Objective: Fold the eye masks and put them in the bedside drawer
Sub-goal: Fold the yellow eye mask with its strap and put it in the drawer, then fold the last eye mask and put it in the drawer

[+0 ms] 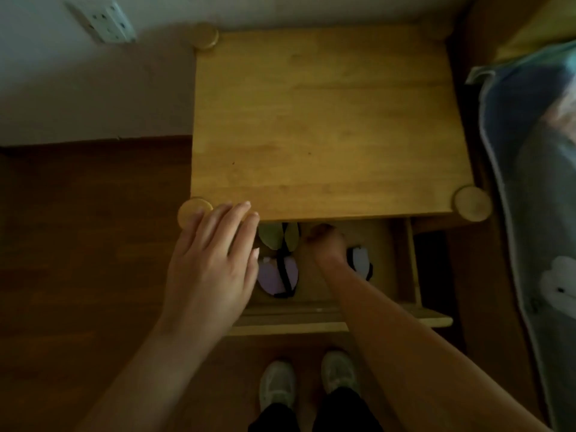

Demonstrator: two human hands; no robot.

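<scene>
The bedside drawer [311, 319] stands pulled out below the wooden nightstand top [321, 126]. Inside lie a folded green eye mask [274, 236], a folded purple eye mask [272, 277] with a black strap, and a white eye mask with black edging [361, 260] to the right. My left hand [212, 263] hovers flat over the drawer's left side with fingers spread, holding nothing. My right hand [327, 244] reaches down into the drawer, fingers curled, right beside the white mask; whether it grips that mask is hidden.
A bed with a blue patterned cover [536, 182] runs along the right. A wall socket [106, 21] sits at the upper left above the dark wooden floor [78, 244]. My two shoes [308, 381] stand just in front of the drawer.
</scene>
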